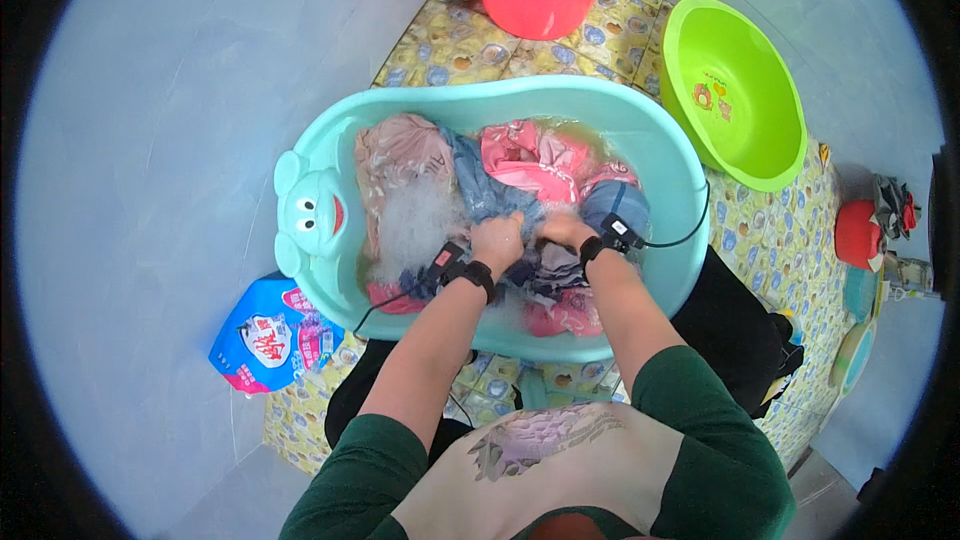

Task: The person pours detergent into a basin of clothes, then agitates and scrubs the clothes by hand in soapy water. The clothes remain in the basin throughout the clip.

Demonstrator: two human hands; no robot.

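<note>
A turquoise plastic baby bathtub (679, 240) holds soapy water and soaking clothes. My left hand (498, 238) is closed on a wet blue garment (480, 176) near the tub's middle. Just to its right, my right hand (564, 231) is bent down at the same bunched cloth; its fingertips are hidden, so its grip cannot be told. A pale pink garment (405, 142) with suds (420, 221) lies at the left, a bright pink one (529, 161) beyond my hands. A rounded blue cloth (615, 202) bulges beside my right hand. Dark and white striped cloth (559, 266) lies below it.
A blue detergent bag (262, 337) leans at the tub's lower left. Past the far rim stands a pink bucket (547, 0), with a green basin (739, 97) at the upper right. A red container (857, 236) is farther right. Cables run from both wrist devices. Walls flank the tiled floor (457, 52).
</note>
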